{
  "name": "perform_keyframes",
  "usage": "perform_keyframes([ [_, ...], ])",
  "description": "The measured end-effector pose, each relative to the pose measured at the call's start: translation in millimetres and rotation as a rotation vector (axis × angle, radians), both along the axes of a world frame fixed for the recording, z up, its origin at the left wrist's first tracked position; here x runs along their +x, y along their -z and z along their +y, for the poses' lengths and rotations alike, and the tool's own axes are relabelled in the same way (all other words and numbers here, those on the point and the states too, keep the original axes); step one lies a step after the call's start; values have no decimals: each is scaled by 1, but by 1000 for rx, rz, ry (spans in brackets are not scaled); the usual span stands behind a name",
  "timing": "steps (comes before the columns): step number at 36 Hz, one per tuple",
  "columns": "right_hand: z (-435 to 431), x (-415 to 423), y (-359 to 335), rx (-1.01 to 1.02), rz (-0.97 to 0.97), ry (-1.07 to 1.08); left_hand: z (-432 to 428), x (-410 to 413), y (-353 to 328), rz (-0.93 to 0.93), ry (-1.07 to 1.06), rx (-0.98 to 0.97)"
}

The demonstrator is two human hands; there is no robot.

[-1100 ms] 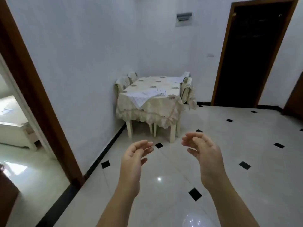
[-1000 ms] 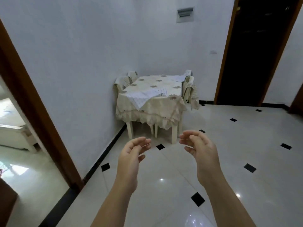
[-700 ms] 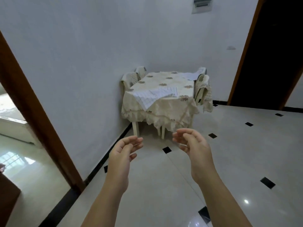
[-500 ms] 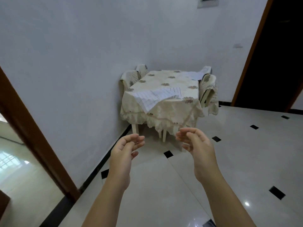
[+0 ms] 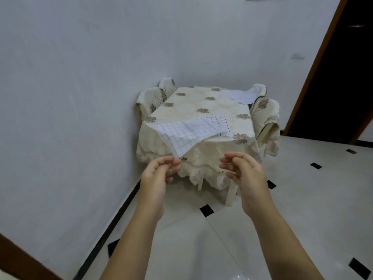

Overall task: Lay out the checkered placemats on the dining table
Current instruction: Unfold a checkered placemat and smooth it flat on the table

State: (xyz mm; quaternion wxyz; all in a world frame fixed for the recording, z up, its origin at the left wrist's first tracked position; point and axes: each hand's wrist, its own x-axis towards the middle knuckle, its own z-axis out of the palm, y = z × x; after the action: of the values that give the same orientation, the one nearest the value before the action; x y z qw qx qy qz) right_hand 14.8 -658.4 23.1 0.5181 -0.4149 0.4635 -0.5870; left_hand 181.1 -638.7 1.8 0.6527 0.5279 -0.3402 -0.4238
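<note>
Faces a desk (image 5: 230,196) tucked into the corner against a white wall (image 5: 80,87), covered by a cream tablecloth (image 5: 203,156) with brown flower motifs and a scalloped hem; finds one checkered placemat (image 5: 187,132) — white with thin dark grid lines — lying rumpled near the front edge of the desk, towards its left corner, one corner of it drooping over the hanging cloth; finds a second placemat (image 5: 240,96) of the same pattern at the far right corner of the desk, well apart from the first and lapping towards a chair back; takes in covered chairs (image 5: 151,100) on both sides of the desk; holds the left hand (image 5: 156,174) and the right hand (image 5: 245,172) up side by side in front, palms turned towards each other; curls the fingers of both loosely, thumbs close to the fingertips, gripping nothing; brings the left fingertips just under the drooping placemat corner in this view — cannot tell whether touching it; stands on a glossy pale floor (image 5: 302,209) set with small black diamond tiles; has a dark doorway (image 5: 343,77) with a brown wooden surround to the right of the desk, and a strip of brown door frame (image 5: 18,257) at the lower left.
</note>
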Motion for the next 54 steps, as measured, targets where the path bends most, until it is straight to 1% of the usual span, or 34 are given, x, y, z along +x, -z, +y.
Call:
perform_keyframes([
  [5, -77, 9, 13, 28, -8, 19, -77, 8, 11, -14, 22, 27],
  [11, -183, 9, 21, -4, -8, 20, -186, 11, 15, 14, 14, 21],
  [15, -256, 2, 17, -6, -16, 23, -259, 2, 5, -16, 22, 27],
  [22, -365, 3, 6, -9, 42, -21, -362, -4, -7, -26, 50, 1],
  [32, -477, 23, 28, 81, 58, 22, -478, 26, 18, -4, 59, 104],
  [39, -554, 58, 44, 141, 53, 111, -566, 60, 36, -32, 168, 156],
  [47, -647, 114, 39, 158, 14, 182, -667, 121, 46, -66, 232, 230],
  [50, -668, 122, 52, 183, 27, 221, -695, 128, 58, -101, 286, 267],
  [54, -684, 117, 80, 283, 73, 256, -721, 121, 80, -113, 357, 352],
])
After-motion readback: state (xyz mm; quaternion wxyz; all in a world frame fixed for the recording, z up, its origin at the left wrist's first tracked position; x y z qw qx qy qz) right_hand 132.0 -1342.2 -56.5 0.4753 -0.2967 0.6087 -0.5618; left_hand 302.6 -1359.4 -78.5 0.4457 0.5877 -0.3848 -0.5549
